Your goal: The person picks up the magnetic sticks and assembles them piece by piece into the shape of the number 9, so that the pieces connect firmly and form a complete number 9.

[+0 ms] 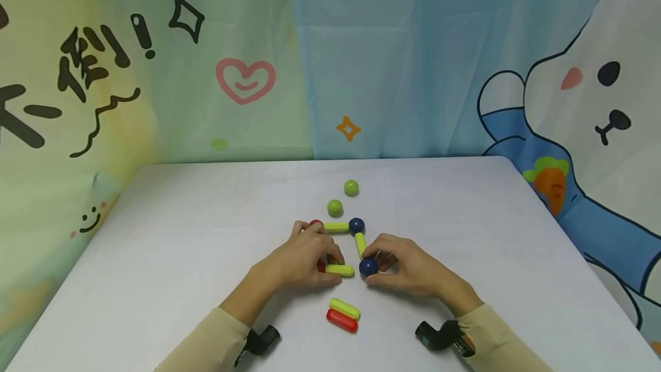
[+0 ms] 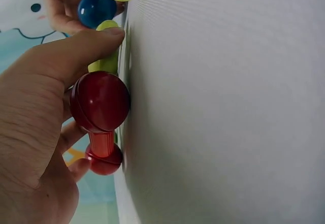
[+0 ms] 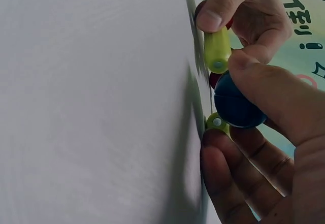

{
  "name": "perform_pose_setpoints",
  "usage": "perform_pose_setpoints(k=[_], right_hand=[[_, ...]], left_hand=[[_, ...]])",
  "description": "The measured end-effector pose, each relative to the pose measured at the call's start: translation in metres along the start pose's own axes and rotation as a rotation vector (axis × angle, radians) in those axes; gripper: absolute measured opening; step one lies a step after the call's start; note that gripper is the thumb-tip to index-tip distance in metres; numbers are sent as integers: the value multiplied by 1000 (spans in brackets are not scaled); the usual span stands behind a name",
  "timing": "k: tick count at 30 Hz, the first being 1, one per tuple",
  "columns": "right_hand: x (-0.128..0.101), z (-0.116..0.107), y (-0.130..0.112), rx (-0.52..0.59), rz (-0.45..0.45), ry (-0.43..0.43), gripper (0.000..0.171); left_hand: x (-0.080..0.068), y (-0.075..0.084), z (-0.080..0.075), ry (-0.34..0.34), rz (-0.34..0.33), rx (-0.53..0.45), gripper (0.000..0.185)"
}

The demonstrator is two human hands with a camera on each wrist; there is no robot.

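Note:
On the white table (image 1: 170,234) lies a partial frame of magnetic sticks and balls. My left hand (image 1: 331,269) pinches a yellow-green stick (image 1: 341,270) joined to a red ball (image 1: 321,267). My right hand (image 1: 381,268) grips a dark blue ball (image 1: 368,267) just off that stick's free end. From this ball another yellow-green stick (image 1: 360,244) runs up to a second blue ball (image 1: 356,225). The left wrist view shows the red ball (image 2: 100,102), a red stick (image 2: 103,142) behind it, and my thumb (image 2: 76,51) on the stick. The right wrist view shows the blue ball (image 3: 238,104) between thumb and fingers.
Two green balls (image 1: 351,188) (image 1: 334,208) lie beyond the frame. A loose yellow-green stick (image 1: 345,308) and a red stick (image 1: 342,320) lie side by side near my wrists. A printed cloth backdrop (image 1: 361,62) hangs behind the table's far edge.

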State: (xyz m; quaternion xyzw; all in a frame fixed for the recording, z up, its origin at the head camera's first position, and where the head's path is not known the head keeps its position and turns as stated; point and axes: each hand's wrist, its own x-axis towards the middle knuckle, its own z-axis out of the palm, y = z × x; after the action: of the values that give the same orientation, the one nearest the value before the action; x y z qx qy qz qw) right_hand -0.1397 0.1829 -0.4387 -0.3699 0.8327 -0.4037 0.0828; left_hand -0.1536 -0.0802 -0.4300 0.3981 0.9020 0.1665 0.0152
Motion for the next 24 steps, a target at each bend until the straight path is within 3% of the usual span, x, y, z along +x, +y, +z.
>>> perform_pose_setpoints(k=[10,24], right_hand=[[-3,2,2,-55,-11,17,33],[0,6,0,-66,36,13,32]], left_hand=[[-2,1,3,45,1,-49,19],[-2,0,2,45,0,-91,18]])
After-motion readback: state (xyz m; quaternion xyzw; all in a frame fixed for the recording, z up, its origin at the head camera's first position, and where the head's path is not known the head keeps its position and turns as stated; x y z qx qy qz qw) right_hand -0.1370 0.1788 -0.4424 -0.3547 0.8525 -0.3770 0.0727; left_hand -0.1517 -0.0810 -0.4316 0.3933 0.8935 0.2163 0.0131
